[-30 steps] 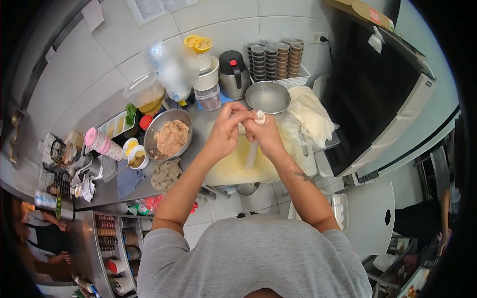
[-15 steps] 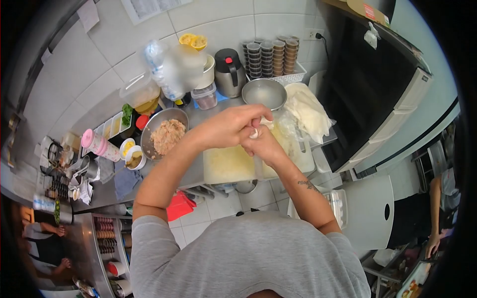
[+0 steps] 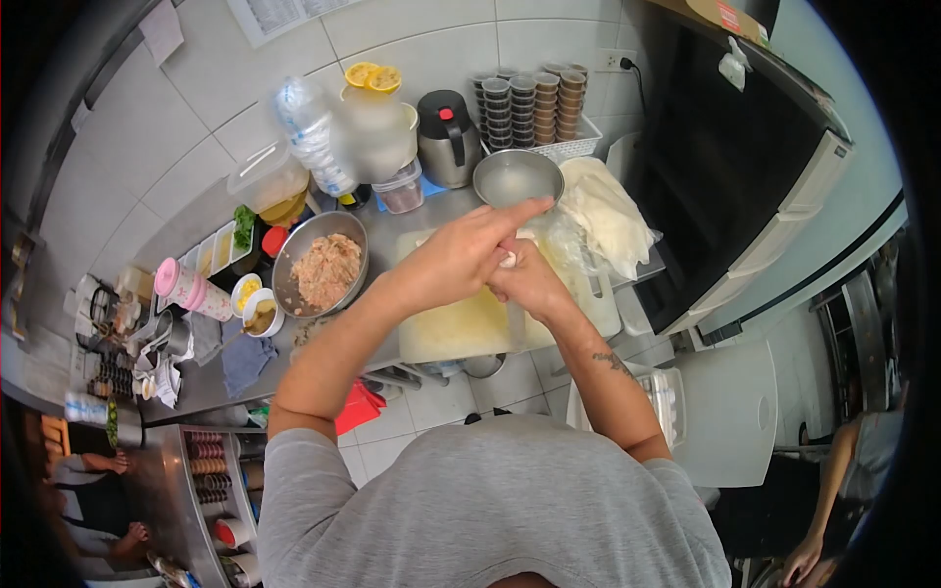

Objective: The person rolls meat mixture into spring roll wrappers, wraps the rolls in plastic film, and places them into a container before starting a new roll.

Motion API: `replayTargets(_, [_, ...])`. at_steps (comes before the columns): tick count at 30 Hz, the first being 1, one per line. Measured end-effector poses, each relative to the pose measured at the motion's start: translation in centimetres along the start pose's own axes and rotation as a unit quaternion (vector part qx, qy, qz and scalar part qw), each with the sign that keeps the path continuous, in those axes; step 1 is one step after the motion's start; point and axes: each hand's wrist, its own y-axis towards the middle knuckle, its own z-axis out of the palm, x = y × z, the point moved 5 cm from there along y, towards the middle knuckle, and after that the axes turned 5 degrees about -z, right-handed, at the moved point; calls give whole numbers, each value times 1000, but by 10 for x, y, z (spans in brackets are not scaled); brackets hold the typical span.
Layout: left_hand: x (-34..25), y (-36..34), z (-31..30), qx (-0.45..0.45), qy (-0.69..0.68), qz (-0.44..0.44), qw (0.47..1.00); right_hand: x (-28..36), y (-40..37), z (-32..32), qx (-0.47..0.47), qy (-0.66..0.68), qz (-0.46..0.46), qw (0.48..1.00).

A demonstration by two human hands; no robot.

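Note:
My left hand (image 3: 469, 247) and my right hand (image 3: 534, 282) meet above the cutting board (image 3: 446, 328). A small piece of white dough (image 3: 508, 260) peeks out between them, mostly hidden by the fingers. My right hand is closed around it. The left fingers press in from above, with the index finger stretched out to the right. Left of my hands, a steel bowl (image 3: 286, 284) holds a pinkish minced filling (image 3: 328, 271). Just beyond them sits another steel bowl (image 3: 518, 182) with cloudy liquid. At the right lies a white cloth bundle (image 3: 603, 218) beside clear plastic.
A steel thermos jug (image 3: 448, 142) and a basket (image 3: 578, 145) of stacked lidded cups line the wall. Two small white bowls (image 3: 265, 318), a pink-lidded tumbler (image 3: 191, 287) and a blue cloth (image 3: 247, 361) lie left. Other people stand at both sides, one arm (image 3: 828, 500) showing right.
My left index finger has straightened out to the right, and the left hand has drawn closer over the right. The person at the right has moved nearer the bottom of the view.

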Motion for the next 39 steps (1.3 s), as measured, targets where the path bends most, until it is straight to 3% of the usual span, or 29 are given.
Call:
replayTargets(4, [-2, -9, 9, -15, 35, -24, 999, -20, 7, -9, -4, 27, 3, 1000])
replayTargets(7, [-2, -16, 11, -74, 48, 50, 995, -20, 13, -14, -25, 56, -2, 998])
replayTargets(10, [8, -18, 7, -140, -8, 34, 989, -6, 13, -13, -47, 75, -18, 996])
replayTargets(16, [11, -21, 12, -121, 68, 31, 990, -14, 20, -15, -43, 29, -7, 999])
replayTargets(20, [4, -17, 26, -114, 188, 76, 972, -12, 22, -13, -73, 35, 0, 997])
replayTargets(22, [3, -13, 27, -96, 212, 75, 970, -11, 24, -15, -86, 32, 11, 996])
replayTargets(24, [4, -12, 19, -147, 184, 65, 970, -15, 29, -19, -97, 30, 37, 994])
replayTargets(31, [8, -21, 25, -194, 214, -1, 957, -7, 32, -3, -73, 22, 3, 997])
replayTargets(34, [10, -28, 19, -168, 194, -25, 966, -5, 33, 8, -40, 79, -11, 996])
replayTargets(37, [24, -42, 3, -242, 110, -36, 963, 4, 35, 6, -14, 167, -14, 986])
replayTargets(39, [41, -50, 12, -242, -4, -82, 967, 0, 42, 3, 10, 236, -26, 971])
